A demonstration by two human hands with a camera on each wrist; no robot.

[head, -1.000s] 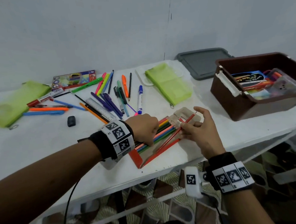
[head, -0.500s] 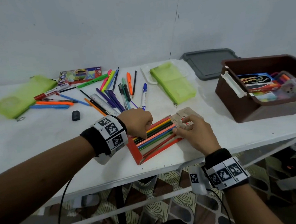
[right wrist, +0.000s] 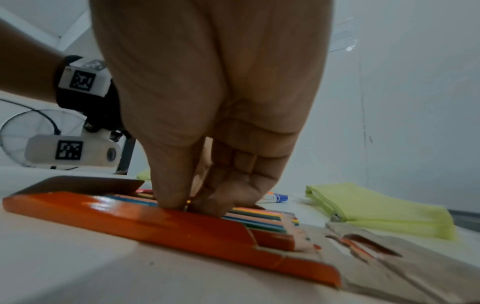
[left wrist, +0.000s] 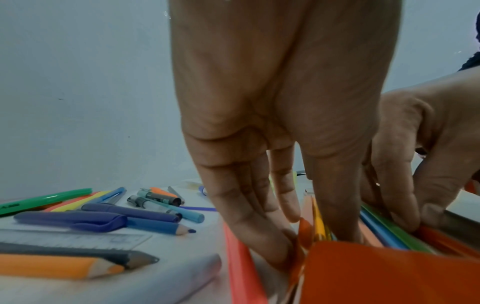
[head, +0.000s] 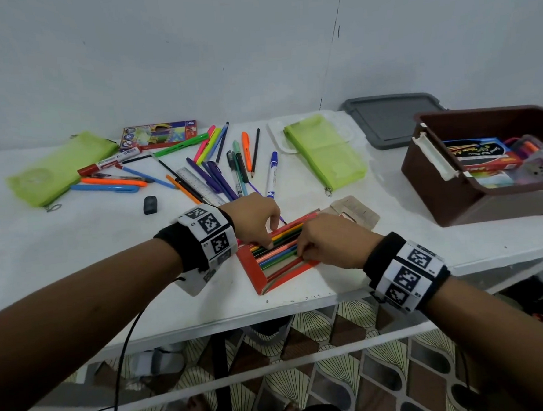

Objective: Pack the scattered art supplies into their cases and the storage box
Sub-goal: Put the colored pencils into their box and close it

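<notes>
An open orange pencil box [head: 262,279] lies near the table's front edge, with a row of coloured pencils [head: 282,252] inside. My left hand [head: 273,233] holds its left end, fingers down the far wall [left wrist: 259,236] and thumb on the pencils [left wrist: 384,232]. My right hand [head: 301,251] is over the middle of the box [right wrist: 182,226]. Its thumb and fingertips [right wrist: 221,203] come together on a pencil in the row [right wrist: 259,218]. The brown storage box [head: 454,194] stands open at the right, holding packets and markers.
Loose pens and markers [head: 217,173], a ruler, a black eraser [head: 150,204] and a colourful pencil pack [head: 159,136] lie behind the hands. Two green pouches [head: 327,151] [head: 58,167] and a grey lid [head: 392,121] are farther back. The box's cardboard flap [head: 356,213] lies open rightward.
The red pencil my right hand was holding now lies in the box. That hand has moved left from the flap end to the middle of the pencil row. My left hand stays at the box.
</notes>
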